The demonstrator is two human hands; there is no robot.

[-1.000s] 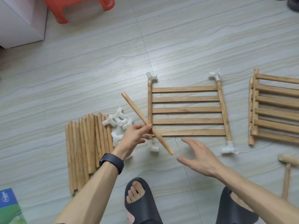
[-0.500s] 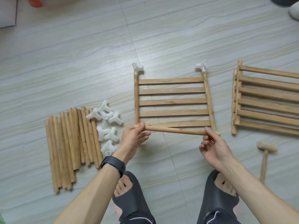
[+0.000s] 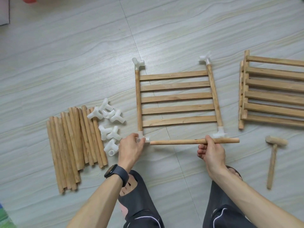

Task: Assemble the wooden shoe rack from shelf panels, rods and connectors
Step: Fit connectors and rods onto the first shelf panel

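One rod touches connector, seemingly

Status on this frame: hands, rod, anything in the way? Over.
Left hand holds near-left connector. Right hand grips rod, left end at that connector's socket. Right end overshoots near-right connector. Nothing blocking.

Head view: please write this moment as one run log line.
step: fit rod | left hand: holds near-left connector | right hand: grips rod | rod: left end at its socket
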